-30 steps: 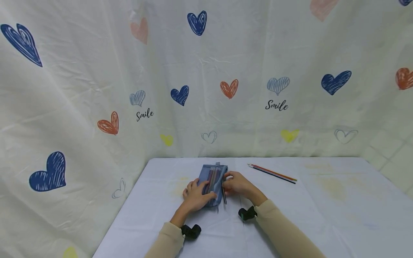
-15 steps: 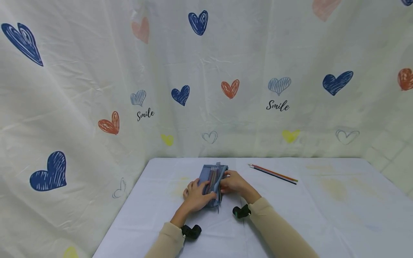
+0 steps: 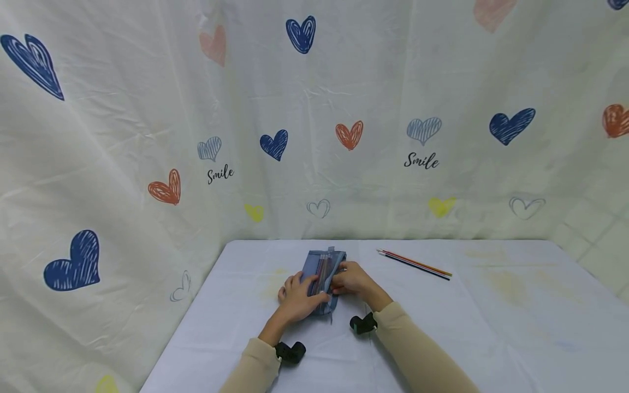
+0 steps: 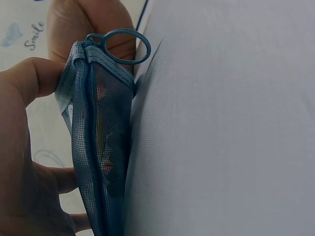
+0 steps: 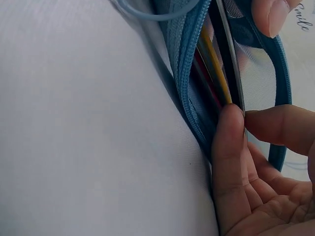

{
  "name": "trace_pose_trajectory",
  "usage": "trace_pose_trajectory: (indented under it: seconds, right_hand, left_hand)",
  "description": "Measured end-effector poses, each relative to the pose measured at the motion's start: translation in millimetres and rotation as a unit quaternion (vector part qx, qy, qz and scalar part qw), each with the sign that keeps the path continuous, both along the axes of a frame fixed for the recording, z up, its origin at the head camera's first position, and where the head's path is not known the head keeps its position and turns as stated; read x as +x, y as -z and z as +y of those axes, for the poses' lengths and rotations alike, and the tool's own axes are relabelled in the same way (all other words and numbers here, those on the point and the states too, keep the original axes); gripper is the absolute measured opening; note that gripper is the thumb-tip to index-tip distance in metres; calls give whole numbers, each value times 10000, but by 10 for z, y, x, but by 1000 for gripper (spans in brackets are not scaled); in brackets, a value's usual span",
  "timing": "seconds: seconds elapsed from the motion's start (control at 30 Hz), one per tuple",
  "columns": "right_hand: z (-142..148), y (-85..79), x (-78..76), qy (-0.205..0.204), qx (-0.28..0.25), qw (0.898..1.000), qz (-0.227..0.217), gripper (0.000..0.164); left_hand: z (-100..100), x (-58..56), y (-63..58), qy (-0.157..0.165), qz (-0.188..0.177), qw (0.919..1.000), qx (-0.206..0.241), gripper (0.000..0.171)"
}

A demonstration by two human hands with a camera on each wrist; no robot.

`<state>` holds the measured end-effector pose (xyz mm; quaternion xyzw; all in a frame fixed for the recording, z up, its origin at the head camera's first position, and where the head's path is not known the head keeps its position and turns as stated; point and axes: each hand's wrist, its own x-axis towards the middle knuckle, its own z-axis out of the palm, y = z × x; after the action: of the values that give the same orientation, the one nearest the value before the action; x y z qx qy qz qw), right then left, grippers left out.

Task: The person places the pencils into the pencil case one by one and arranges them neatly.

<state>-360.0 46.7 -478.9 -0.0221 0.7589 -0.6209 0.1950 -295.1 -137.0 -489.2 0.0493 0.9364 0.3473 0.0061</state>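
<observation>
A blue mesh pencil case (image 3: 313, 261) lies on the white table with colored pencils inside. My left hand (image 3: 296, 300) grips it from the left, the thumb near its opening. In the right wrist view the zipper (image 5: 184, 93) is undone. There my right hand (image 5: 266, 182) has its fingertips in the opening, pinching a dark pencil (image 5: 231, 61) beside a yellow pencil (image 5: 216, 66). The pencil's lower end is hidden behind my fingers. A blue ring zipper pull (image 4: 129, 30) sticks out from the case's near end in the left wrist view.
A few more pencils (image 3: 417, 265), red, orange and black among them, lie slantwise on the table (image 3: 472, 327) right of the case. A white curtain (image 3: 373, 71) with printed hearts hangs behind the table. Small black cameras (image 3: 291, 353) sit at both wrists.
The dark pencil, earlier sticking out at the case's right side, has gone into the case. My right hand has moved left with it, up to the opening. My left hand stays in place.
</observation>
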Motion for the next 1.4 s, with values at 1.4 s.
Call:
trace_pose_trajectory:
  seconds: [1.4]
  right_hand:
    - [1645, -89, -15, 588, 1923, 9620, 1849, 35]
  left_hand:
    - [-7, -2, 36, 66, 62, 9999, 59, 74]
